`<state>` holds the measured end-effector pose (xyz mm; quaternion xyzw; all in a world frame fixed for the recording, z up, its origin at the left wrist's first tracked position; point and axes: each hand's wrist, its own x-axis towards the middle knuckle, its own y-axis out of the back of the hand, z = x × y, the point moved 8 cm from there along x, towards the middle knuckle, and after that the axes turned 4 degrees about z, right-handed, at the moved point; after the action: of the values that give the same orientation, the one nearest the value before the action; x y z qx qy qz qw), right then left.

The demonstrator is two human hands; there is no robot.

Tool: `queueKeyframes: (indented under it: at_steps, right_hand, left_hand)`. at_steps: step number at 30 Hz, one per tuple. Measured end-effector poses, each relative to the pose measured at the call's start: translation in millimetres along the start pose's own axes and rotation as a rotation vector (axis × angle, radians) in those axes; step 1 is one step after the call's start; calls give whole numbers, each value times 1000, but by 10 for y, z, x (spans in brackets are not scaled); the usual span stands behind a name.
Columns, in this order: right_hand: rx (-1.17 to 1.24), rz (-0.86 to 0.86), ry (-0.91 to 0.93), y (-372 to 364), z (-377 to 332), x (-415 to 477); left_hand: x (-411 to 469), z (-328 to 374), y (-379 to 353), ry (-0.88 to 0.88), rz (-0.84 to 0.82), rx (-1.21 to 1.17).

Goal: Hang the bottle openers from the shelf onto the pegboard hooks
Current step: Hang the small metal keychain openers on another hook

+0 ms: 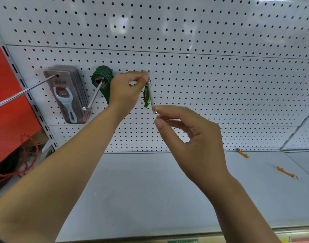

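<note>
A small green bottle opener (146, 98) hangs on a metal hook (151, 100) that sticks out of the white pegboard (202, 81). My left hand (126, 92) pinches the opener's top, where a key ring sits, close to the board. My right hand (190, 137) pinches the hook's front tip between thumb and forefinger. To the left, dark green openers (102, 81) hang on a second hook, and carded white-handled openers (67, 95) hang on a third. Two orange openers (243, 153) (287, 172) lie on the grey shelf (150, 190) at the right.
A long bare hook (23, 92) juts out at the far left. Beside it stand a red panel (8, 102) and a red cord (27, 155). The shelf's front edge (167, 238) runs along the bottom.
</note>
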<state>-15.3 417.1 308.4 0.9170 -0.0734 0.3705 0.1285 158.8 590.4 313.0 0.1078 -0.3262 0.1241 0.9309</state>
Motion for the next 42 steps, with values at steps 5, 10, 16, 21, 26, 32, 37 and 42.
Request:
queueKeyframes:
  at_steps: [5, 10, 16, 21, 26, 32, 37, 42]
  right_hand:
    - [6, -58, 20, 18, 23, 12]
    - [-71, -93, 65, 169, 147, 119]
    - [-294, -176, 91, 345, 790, 240]
    - [-438, -306, -37, 554, 1624, 162]
    - [-505, -340, -95, 947, 2314, -83]
    - [-647, -381, -266, 1814, 3124, -517]
    - [-781, -367, -422, 2841, 3681, -877]
    - [-873, -288, -584, 3820, 4076, -1109]
  left_hand:
    - [-13, 36, 4, 11, 18, 18]
    - [-119, 97, 28, -14, 106, 157]
    - [-637, 160, 30, -160, 90, 592]
    - [-1118, -16, -39, -73, 10, 854]
    - [-1604, -221, -436, -32, -97, 939]
    - [-2083, -527, -1317, 69, -275, 942]
    - [-2397, -765, -2337, 90, -452, 882]
    - [-2616, -932, -3405, 127, -652, 767]
